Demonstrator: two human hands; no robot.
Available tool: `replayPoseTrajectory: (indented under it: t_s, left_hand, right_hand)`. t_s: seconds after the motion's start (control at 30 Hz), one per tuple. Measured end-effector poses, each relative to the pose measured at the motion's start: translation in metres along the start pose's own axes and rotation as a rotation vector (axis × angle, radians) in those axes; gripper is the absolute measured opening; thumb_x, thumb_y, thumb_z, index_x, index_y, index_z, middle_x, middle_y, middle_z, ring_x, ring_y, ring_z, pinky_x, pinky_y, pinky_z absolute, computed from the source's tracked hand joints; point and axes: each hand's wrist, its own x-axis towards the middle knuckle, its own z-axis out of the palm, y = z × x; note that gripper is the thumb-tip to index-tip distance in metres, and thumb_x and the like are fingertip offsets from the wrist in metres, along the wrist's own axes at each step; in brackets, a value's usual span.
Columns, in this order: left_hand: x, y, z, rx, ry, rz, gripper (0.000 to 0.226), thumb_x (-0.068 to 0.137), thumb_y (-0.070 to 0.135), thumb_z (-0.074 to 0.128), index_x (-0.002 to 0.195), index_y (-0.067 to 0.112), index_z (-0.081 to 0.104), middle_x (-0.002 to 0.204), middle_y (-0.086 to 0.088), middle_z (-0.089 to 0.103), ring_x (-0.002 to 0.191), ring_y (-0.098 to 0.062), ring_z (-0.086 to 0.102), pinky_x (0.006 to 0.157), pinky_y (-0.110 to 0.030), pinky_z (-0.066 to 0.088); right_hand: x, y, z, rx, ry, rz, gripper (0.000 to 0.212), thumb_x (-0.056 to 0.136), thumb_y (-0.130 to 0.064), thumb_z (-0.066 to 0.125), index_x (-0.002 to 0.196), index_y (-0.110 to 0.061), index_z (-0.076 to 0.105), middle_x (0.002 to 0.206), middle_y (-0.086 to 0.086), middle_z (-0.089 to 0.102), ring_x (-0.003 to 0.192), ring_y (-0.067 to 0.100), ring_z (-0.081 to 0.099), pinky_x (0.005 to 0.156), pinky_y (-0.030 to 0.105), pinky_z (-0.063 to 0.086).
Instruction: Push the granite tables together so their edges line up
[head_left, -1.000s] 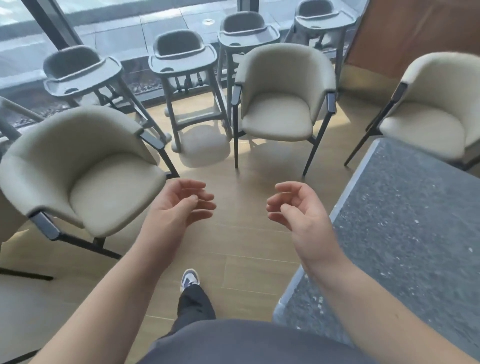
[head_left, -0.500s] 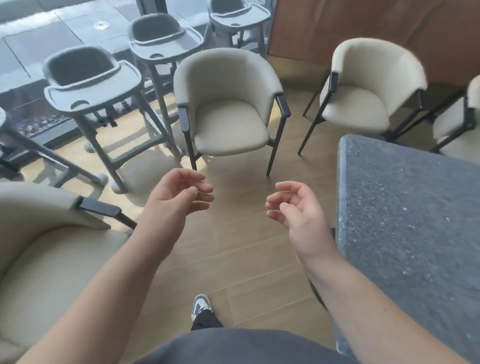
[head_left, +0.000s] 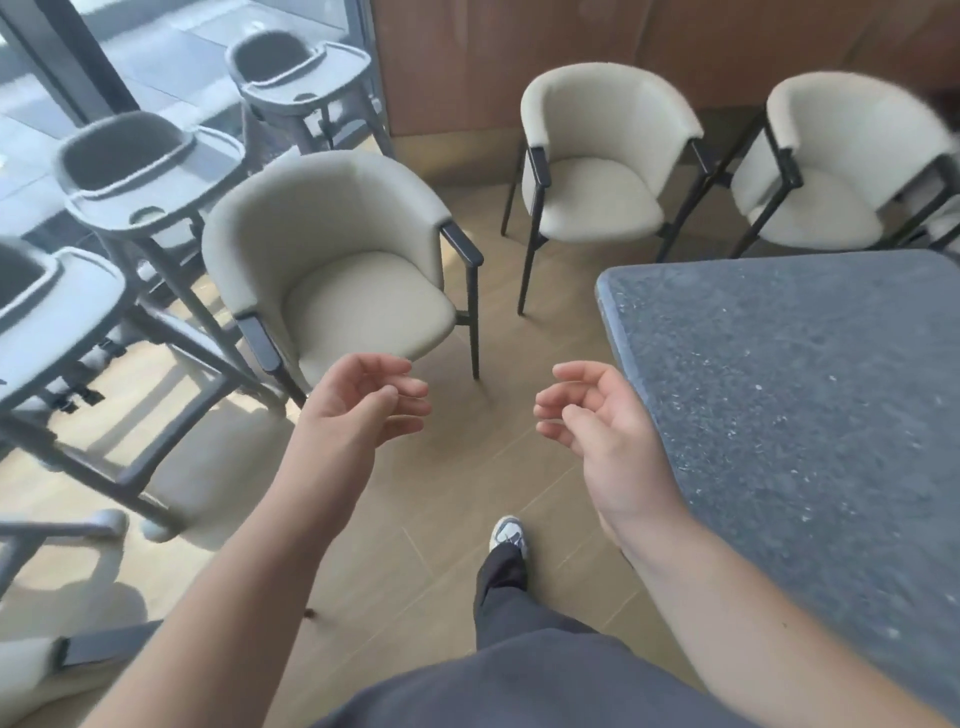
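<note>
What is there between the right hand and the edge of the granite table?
Nothing. In the head view the right hand, open and empty, hangs just beside the rounded left edge of the granite table; only bare wooden floor shows below.

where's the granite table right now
In the head view, the granite table fills the right side, just beside the right hand, with cream chairs beyond its far edge.

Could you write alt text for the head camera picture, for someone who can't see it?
A person's left hand and right hand hang open and empty over a wooden floor, touching nothing. A dark speckled granite table lies to the right, cream armchairs stand ahead, and grey high chairs line the window on the left.
</note>
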Motion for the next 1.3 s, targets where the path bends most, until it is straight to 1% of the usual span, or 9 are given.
replayPoseTrajectory:
  t_s: [0.13,0.23,0.3,0.6,0.77,0.9,1.03,1.13,1.3]
  left_hand:
    - [0.083,0.012,0.026,0.053,-0.069,0.010,0.026,0.088,0.007,0.048,0.107,0.012,0.066,0.092,-0.004,0.074,0.087,-0.024,0.072,0.080,-0.034,0.061]
    - [0.152,0.019,0.050,0.096,-0.094,0.007,0.026,0.096,-0.004,0.045,0.106,0.010,0.065,0.090,-0.003,0.073,0.085,-0.022,0.072,0.077,-0.032,0.060]
    - [0.194,0.025,0.065,0.128,-0.093,-0.016,0.031,0.098,-0.010,0.040,0.105,0.008,0.064,0.087,-0.002,0.073,0.083,-0.021,0.072,0.077,-0.031,0.061]
    - [0.343,0.041,0.109,0.120,-0.179,-0.060,0.031,0.099,-0.012,0.038,0.106,0.006,0.062,0.087,-0.001,0.073,0.081,-0.018,0.070,0.080,-0.033,0.061]
    - [0.443,0.048,0.121,0.098,-0.254,-0.062,0.032,0.098,-0.015,0.037,0.107,0.004,0.061,0.087,-0.002,0.073,0.080,-0.018,0.070,0.078,-0.032,0.059]
    - [0.534,0.050,0.142,0.146,-0.403,-0.088,0.031,0.099,-0.012,0.039,0.106,0.009,0.061,0.088,0.001,0.073,0.083,-0.017,0.071,0.078,-0.029,0.059]
    - [0.601,0.051,0.184,0.191,-0.608,-0.132,0.030,0.099,-0.009,0.040,0.105,0.009,0.062,0.088,0.000,0.074,0.084,-0.018,0.072,0.080,-0.031,0.060]
    - [0.627,0.050,0.229,0.199,-0.735,-0.154,0.028,0.098,-0.005,0.042,0.105,0.011,0.063,0.090,-0.001,0.074,0.084,-0.018,0.072,0.081,-0.032,0.061]
    - [0.640,0.044,0.311,0.210,-0.974,-0.186,0.024,0.091,0.008,0.047,0.108,0.010,0.063,0.095,-0.005,0.074,0.087,-0.022,0.073,0.077,-0.029,0.059]
  right_hand:
    - [0.063,0.001,-0.015,0.021,0.081,0.012,0.036,0.083,-0.002,0.043,0.110,-0.015,0.062,0.089,-0.003,0.070,0.091,0.017,0.067,0.090,0.041,0.057]
    - [0.125,-0.002,-0.025,0.010,0.114,0.017,0.035,0.084,-0.001,0.043,0.109,-0.016,0.062,0.089,-0.003,0.070,0.091,0.018,0.067,0.091,0.042,0.056]
    - [0.168,-0.008,-0.029,0.014,0.124,0.040,0.037,0.088,0.006,0.041,0.109,-0.015,0.062,0.088,-0.005,0.070,0.090,0.016,0.067,0.092,0.044,0.056]
    - [0.333,-0.037,-0.014,0.006,0.137,0.038,0.039,0.091,0.014,0.038,0.109,-0.013,0.060,0.090,0.000,0.068,0.089,0.015,0.066,0.087,0.037,0.057]
    - [0.407,-0.039,-0.016,-0.015,0.217,0.038,0.034,0.086,0.001,0.043,0.108,-0.017,0.061,0.088,-0.005,0.070,0.089,0.014,0.067,0.086,0.033,0.058]
    - [0.463,-0.043,-0.019,-0.005,0.388,0.042,0.037,0.088,0.006,0.041,0.106,-0.018,0.062,0.087,-0.004,0.069,0.089,0.015,0.067,0.084,0.032,0.055]
    - [0.496,-0.050,-0.022,0.028,0.539,0.054,0.035,0.086,0.001,0.043,0.108,-0.018,0.061,0.088,-0.006,0.070,0.090,0.013,0.067,0.084,0.031,0.055]
    - [0.505,-0.054,-0.037,0.049,0.670,0.072,0.038,0.093,0.011,0.040,0.109,-0.015,0.061,0.087,-0.004,0.070,0.089,0.013,0.067,0.085,0.032,0.057]
    - [0.503,-0.056,-0.079,0.066,0.888,0.078,0.038,0.095,0.012,0.039,0.110,-0.015,0.061,0.088,-0.005,0.071,0.089,0.013,0.068,0.089,0.035,0.057]
